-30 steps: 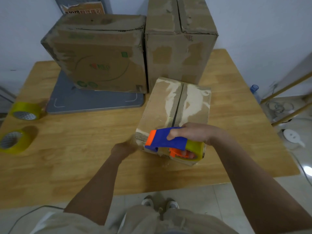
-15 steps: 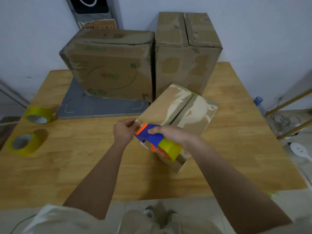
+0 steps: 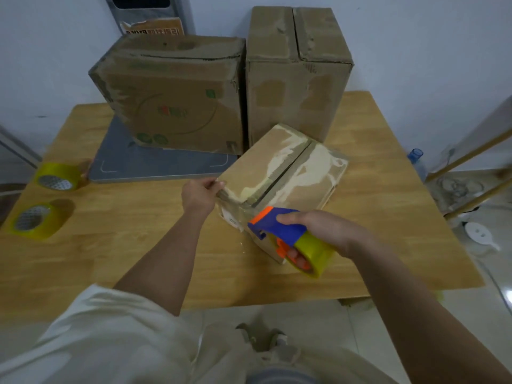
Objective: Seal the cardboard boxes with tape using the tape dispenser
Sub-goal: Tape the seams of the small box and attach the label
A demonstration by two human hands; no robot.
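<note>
A small cardboard box [image 3: 288,173] lies turned at an angle on the wooden table [image 3: 116,245], its closed top flaps showing an open seam and torn paper patches. My left hand [image 3: 199,194] grips the box's near left top corner. My right hand [image 3: 318,231] holds a blue and orange tape dispenser [image 3: 279,228] with a yellow tape roll, pressed against the box's near side just below the seam's end. A thin strip of clear tape seems to run across that near face; its end is hard to make out.
Two bigger cardboard boxes [image 3: 177,95] [image 3: 296,73] stand at the back, the left one on a grey board [image 3: 155,164]. Two yellow tape rolls [image 3: 55,177] [image 3: 37,220] lie at the table's left edge. A plastic bottle [image 3: 415,159] and wooden poles stand beyond the right edge.
The dispenser has moved from the box's near left corner to the right along the near face. My left hand stays on the left corner. The view has tilted slightly.
</note>
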